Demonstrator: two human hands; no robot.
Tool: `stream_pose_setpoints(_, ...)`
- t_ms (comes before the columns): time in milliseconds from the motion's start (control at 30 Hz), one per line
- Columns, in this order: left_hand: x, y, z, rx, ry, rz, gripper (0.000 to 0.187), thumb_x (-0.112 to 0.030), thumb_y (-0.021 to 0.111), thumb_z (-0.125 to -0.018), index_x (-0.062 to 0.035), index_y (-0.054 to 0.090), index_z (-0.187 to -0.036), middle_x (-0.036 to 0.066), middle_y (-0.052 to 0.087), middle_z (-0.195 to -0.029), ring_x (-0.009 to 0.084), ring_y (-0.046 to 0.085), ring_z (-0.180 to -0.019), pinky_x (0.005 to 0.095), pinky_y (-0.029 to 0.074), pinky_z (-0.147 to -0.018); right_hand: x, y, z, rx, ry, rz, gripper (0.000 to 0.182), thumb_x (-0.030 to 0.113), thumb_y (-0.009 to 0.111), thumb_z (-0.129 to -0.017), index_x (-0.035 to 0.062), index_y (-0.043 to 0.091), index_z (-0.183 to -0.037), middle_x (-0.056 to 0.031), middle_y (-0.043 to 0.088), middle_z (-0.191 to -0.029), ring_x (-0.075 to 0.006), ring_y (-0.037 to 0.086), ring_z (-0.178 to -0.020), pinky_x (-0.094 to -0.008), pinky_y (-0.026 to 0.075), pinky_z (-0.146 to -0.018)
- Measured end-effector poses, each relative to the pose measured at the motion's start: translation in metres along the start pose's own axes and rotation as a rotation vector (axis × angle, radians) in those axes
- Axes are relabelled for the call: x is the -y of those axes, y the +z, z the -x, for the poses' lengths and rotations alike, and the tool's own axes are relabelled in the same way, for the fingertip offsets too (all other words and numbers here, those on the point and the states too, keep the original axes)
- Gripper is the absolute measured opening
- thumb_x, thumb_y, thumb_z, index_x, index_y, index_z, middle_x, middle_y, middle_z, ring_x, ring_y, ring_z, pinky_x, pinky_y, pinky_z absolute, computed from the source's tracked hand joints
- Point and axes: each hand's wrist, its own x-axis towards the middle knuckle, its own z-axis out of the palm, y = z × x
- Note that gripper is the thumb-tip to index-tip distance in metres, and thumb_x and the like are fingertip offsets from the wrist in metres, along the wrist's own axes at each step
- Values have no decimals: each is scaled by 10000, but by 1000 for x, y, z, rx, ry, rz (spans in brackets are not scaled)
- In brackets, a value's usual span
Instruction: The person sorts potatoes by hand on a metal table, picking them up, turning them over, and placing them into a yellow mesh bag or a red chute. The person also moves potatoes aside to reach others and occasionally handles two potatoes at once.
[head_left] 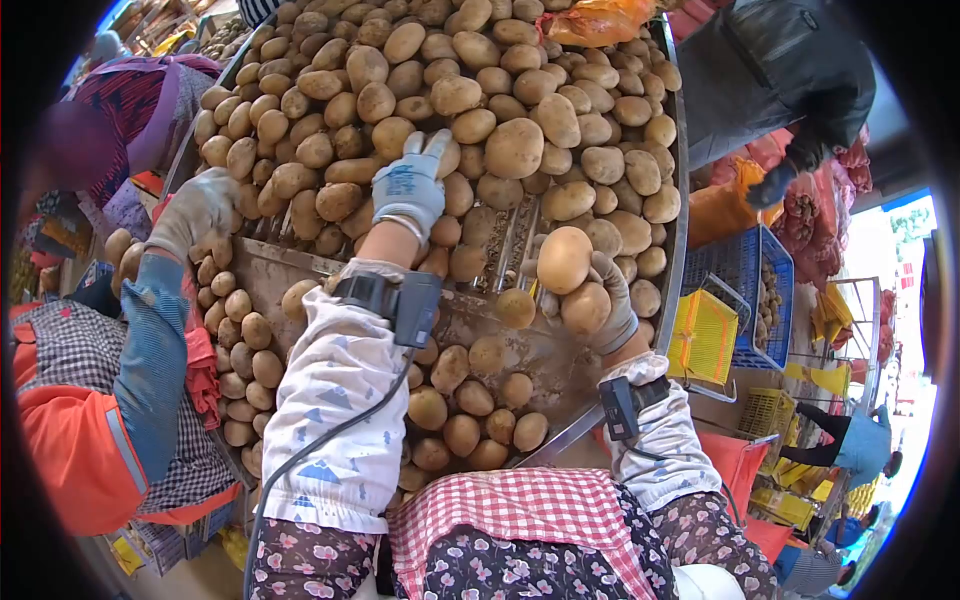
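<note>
My left hand (408, 190), in a pale blue and white glove, lies on the heap of potatoes (365, 68) with its fingers stretched forward and apart. Its fingertips touch potatoes at the near side of the heap. My right hand (614, 310), in a greyish glove, is closed around two potatoes, a larger one (564, 257) above a smaller one (586, 308). Under and between my forearms, a smaller group of potatoes (462, 435) sits on the sorting table (545, 355). Part of each hand's grip is hidden by the potatoes.
At the left, a co-worker's gloved hand (195, 213) reaches onto the heap beside a row of small potatoes (240, 330). Another person's dark sleeve (765, 70) shows at the upper right. Blue crates (770, 345) and a yellow crate (766, 412) stand right of the table's metal edge (683, 150).
</note>
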Motion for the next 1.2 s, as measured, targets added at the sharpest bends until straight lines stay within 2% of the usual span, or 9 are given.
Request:
stream_pose_setpoints(100, 48, 26, 3, -208, 74, 505, 555, -124, 600, -850, -159, 454, -1385, 190, 485, -1354, 341, 526, -1198, 379, 414, -1032, -13, 20, 6, 395, -29, -390, 720, 460, 580, -889, -65, 405, -1348, -278, 549, -1254, -386, 592, -1106, -497, 569, -833)
stream_pose_setpoints(367, 15, -13, 47, 85, 10, 238, 721, -393, 635, -848, -183, 317, -1460, 203, 467, -1352, 358, 516, -1206, 457, 419, -1009, -57, 24, 20, 224, -122, -513, 623, 528, 463, -942, 35, 477, -1322, -191, 562, -1278, -350, 566, -1168, -481, 557, -868)
stream_pose_setpoints(433, -9, -14, 33, 237, -268, -75, 823, -470, 647, -828, -145, 246, -1469, 215, 448, -1366, 350, 544, -1182, 459, 431, -983, -63, 25, 33, 134, -137, -537, 632, 558, 468, -927, 60, 494, -1315, -182, 563, -1281, -344, 578, -1143, -490, 561, -841)
stream_pose_setpoints(633, 15, 8, 39, -60, -128, 196, 645, -507, 636, -838, -62, 446, -1265, 176, 637, -1060, 328, 654, -970, 466, 540, -757, -61, 18, 86, 66, -108, -546, 729, 665, 497, -858, 89, 514, -1304, -159, 574, -1275, -342, 579, -1112, -464, 555, -763)
stream_pose_setpoints(700, 24, -3, 66, 469, -333, 1845, 584, -526, 564, -894, -44, 497, -1217, 168, 657, -1008, 292, 671, -853, 412, 568, -668, -63, 13, 92, 36, -148, -468, 755, 688, 497, -844, 89, 513, -1302, -162, 575, -1270, -342, 572, -1124, -442, 547, -782)
stream_pose_setpoints(767, -16, -1, 110, 412, -23, 2266, 579, -547, 504, -926, -33, 523, -1191, 155, 657, -1014, 263, 667, -796, 373, 579, -617, -62, 13, 95, -12, -155, -532, 737, 671, 491, -859, 98, 491, -1323, -195, 539, -1298, -362, 540, -1166, -466, 549, -782)
stream_pose_setpoints(833, -61, 8, 144, 295, -221, 2516, 590, -554, 498, -925, -35, 522, -1205, 151, 658, -1007, 280, 668, -804, 392, 585, -647, -63, 22, 92, 12, -161, -539, 751, 686, 494, -848, 101, 495, -1319, -197, 524, -1314, -344, 523, -1196, -463, 547, -796)
stream_pose_setpoints(933, -106, 32, 184, 169, -474, 2415, 554, -520, 505, -927, -58, 531, -1233, 166, 631, -1101, 283, 630, -934, 458, 550, -841, -73, 25, 97, -89, -108, -485, 746, 701, 489, -841, 120, 506, -1309, -157, 540, -1303, -313, 546, -1167, -438, 555, -796)
stream_pose_setpoints(1200, -205, 50, 207, 199, -57, 1958, 647, -98, 674, -842, -65, 339, -1394, 90, 472, -1294, 183, 500, -1159, 324, 437, -998, -60, -32, 164, -80, -153, -608, 639, 683, 545, -812, 199, 566, -1228, -58, 609, -1211, -285, 590, -1065, -523, 537, -759)
